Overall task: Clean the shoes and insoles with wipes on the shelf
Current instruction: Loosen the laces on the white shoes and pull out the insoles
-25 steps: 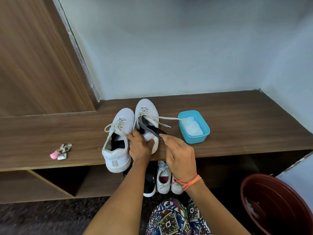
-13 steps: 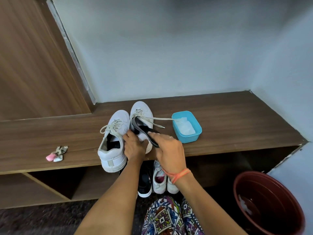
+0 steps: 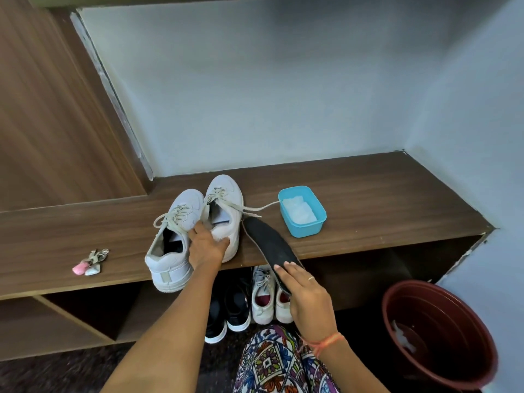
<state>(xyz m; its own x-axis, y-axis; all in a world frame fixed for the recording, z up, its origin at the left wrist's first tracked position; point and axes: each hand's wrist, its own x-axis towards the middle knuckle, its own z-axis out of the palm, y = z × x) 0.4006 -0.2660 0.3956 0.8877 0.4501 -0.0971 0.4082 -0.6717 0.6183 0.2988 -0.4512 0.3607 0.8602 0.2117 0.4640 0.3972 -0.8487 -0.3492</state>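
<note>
On the shelf (image 3: pixel 368 199): two white shoes (image 3: pixel 170 251) stand side by side, toes toward the far wall; a blue tub (image 3: pixel 309 232) holding wipes (image 3: pixel 297 212) sits just right of them.
Left hand (image 3: pixel 205 246): grips the heel of the right-hand shoe (image 3: pixel 226 199), fingers inside the opening, thumb outside.
Right hand (image 3: pixel 307 293): holds the near end of the dark insole (image 3: pixel 266 239), fingers laid on top.
Insole: slants over the shelf's near edge, far tip beside the right-hand shoe.
Far left: keys (image 3: pixel 90 262) lie on the shelf.
Near right: a brown bucket (image 3: pixel 436 336) stands on the floor.
</note>
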